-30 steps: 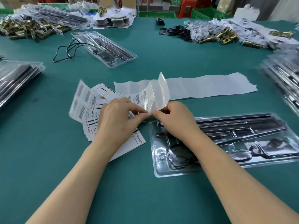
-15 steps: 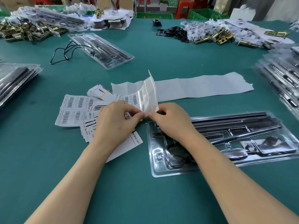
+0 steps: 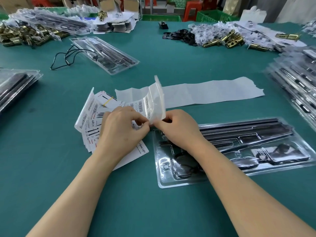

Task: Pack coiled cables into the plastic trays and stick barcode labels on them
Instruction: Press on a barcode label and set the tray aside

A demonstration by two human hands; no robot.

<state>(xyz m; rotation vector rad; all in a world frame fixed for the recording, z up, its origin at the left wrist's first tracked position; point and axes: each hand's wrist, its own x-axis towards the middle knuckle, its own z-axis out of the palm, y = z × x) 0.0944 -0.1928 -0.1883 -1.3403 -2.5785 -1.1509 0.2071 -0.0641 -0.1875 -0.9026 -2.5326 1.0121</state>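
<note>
Pinching label strip (image 3: 152, 105) with both hands, mid-tabletop, slightly toward the near edge. Gripping its lower edge between thumb and forefinger of left hand (image 3: 123, 132), other fingers curled. Pinching the same edge from the opposite side with right hand (image 3: 179, 130), almost fingertip to fingertip. Holding the strip clear of the tabletop, curled up and away from the pinch: barcodes on its left part, glossy bare film on its right. Can't tell whether a single label is peeled free.

Directly under right hand and wrist: clear plastic tray (image 3: 164, 183), flat on the tabletop, long side running toward the right edge. In its near-left pocket: coiled cable (image 3: 186, 168), partly hidden by the right forearm. In the other pockets: black bars and small parts. Pinching just above the tray's far-left corner, no contact with the tray visible.

Under left hand: fanned printed cards (image 3: 92, 120), flat, just left of the tray. Behind the strip: long white backing paper (image 3: 213, 93), flat, running toward the right edge.

Open green tabletop (image 3: 153, 211) along the near edge, between and outside the forearms, plus a band left of the cards. Crowded elsewhere:
- right tray stack (image 3: 299, 82) along the right edge
- left tray stack (image 3: 15, 86) at the left edge
- second tray (image 3: 118, 70) with loose black cable (image 3: 68, 57) toward far left
- brass parts (image 3: 25, 35) at the far-left corner
- brass hardware (image 3: 229, 39) toward far right
</note>
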